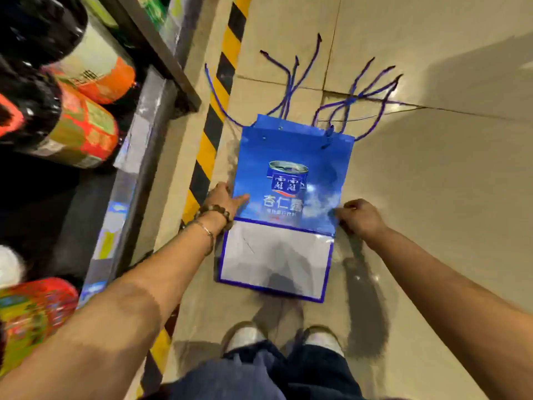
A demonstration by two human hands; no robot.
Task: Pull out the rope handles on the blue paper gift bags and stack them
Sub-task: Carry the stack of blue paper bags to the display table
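Note:
A flat blue paper gift bag [291, 157] with a printed can picture lies on top of a small stack on the tiled floor, its folded white bottom panel [274, 258] toward me. Several blue rope handles [357, 96] spread out on the floor beyond the bags' top edge. My left hand [223, 199] grips the top bag's left edge, thumb on the printed face. My right hand [359, 216] holds the bag's right edge with curled fingers. How many bags lie underneath is hidden.
A yellow-and-black hazard stripe [215, 119] runs along the floor left of the bags. A shelf unit [138, 140] with shiny orange, green and black packages [72, 122] stands at the left. My two shoes [285, 339] are just below the bags.

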